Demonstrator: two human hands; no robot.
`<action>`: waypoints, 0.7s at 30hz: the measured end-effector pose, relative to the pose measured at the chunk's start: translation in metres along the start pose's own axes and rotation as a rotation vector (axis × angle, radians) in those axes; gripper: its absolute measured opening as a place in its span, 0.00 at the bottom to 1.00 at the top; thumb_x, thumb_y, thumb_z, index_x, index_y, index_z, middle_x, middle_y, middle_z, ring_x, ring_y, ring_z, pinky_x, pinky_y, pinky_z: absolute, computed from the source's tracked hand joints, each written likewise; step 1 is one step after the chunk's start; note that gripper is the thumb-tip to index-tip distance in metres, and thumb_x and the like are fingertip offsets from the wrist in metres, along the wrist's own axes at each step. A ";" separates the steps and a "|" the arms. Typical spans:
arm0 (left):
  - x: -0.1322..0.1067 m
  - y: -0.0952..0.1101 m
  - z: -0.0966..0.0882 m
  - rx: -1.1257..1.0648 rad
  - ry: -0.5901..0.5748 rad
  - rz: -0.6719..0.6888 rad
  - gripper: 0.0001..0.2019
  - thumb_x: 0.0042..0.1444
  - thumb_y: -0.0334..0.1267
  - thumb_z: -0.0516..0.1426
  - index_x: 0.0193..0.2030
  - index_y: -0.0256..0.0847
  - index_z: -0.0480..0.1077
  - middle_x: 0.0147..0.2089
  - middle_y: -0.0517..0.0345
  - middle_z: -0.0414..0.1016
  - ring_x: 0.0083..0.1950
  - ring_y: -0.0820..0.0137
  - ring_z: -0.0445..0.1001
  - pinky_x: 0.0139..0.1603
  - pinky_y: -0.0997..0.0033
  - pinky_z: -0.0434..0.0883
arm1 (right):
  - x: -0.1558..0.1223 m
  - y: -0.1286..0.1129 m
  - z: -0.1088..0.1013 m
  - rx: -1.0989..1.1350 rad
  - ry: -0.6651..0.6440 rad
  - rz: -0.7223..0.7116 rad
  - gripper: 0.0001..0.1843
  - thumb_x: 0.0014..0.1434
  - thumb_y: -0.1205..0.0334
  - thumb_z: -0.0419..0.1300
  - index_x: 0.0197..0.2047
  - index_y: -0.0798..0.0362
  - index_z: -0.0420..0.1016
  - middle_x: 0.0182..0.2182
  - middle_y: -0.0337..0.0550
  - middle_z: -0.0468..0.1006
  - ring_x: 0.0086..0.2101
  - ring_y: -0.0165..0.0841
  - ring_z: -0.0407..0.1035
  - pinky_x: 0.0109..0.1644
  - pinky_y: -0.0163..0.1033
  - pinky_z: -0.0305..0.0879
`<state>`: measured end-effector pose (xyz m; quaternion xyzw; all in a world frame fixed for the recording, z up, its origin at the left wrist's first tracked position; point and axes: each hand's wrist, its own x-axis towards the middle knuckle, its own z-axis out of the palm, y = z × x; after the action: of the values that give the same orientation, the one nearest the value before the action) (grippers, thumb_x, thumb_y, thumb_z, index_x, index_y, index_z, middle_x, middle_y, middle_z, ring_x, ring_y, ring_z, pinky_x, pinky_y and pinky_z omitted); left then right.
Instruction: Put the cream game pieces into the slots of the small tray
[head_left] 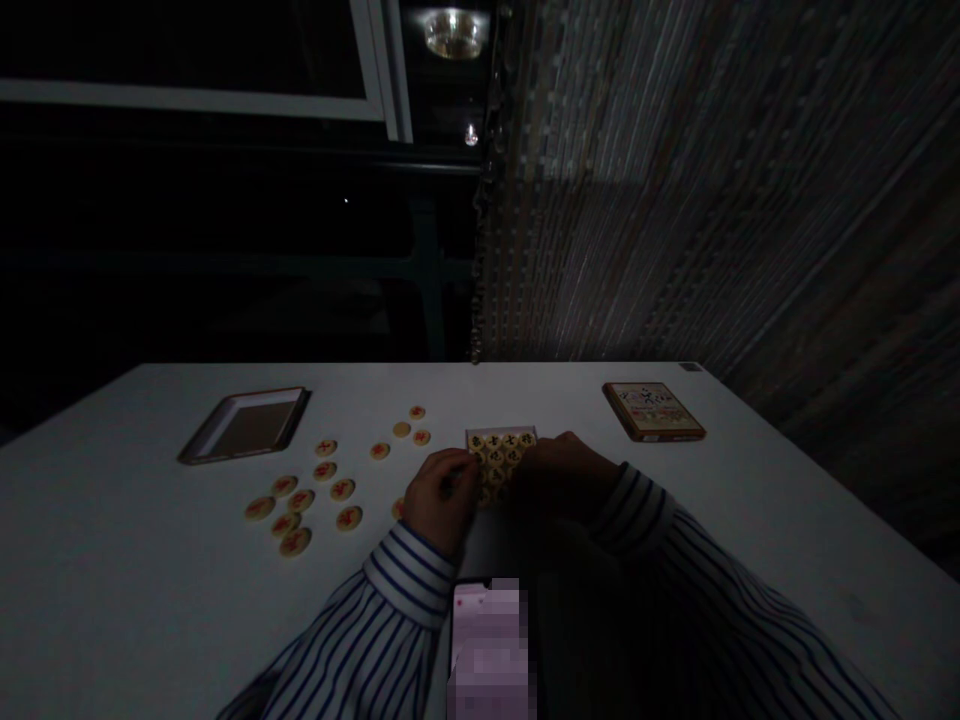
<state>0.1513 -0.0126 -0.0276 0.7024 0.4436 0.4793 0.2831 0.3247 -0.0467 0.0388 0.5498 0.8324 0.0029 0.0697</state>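
left grip, right grip: curled beside small box | black-marked discs inside | red-marked discs leftward

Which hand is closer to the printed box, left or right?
Right. The right hand is left of the printed box, at the right side of the piece tray; the left hand is farther left, by that tray's other side.
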 end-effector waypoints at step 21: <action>0.000 0.000 -0.001 -0.008 -0.003 0.034 0.08 0.47 0.39 0.55 0.30 0.39 0.72 0.36 0.53 0.73 0.38 0.69 0.71 0.40 0.66 0.70 | 0.000 -0.004 -0.003 0.041 -0.026 0.011 0.13 0.53 0.53 0.51 0.35 0.46 0.74 0.35 0.43 0.76 0.35 0.35 0.69 0.33 0.37 0.58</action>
<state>0.1510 -0.0124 -0.0270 0.7094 0.4293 0.4848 0.2783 0.3202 -0.0478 0.0418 0.5556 0.8283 -0.0206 0.0692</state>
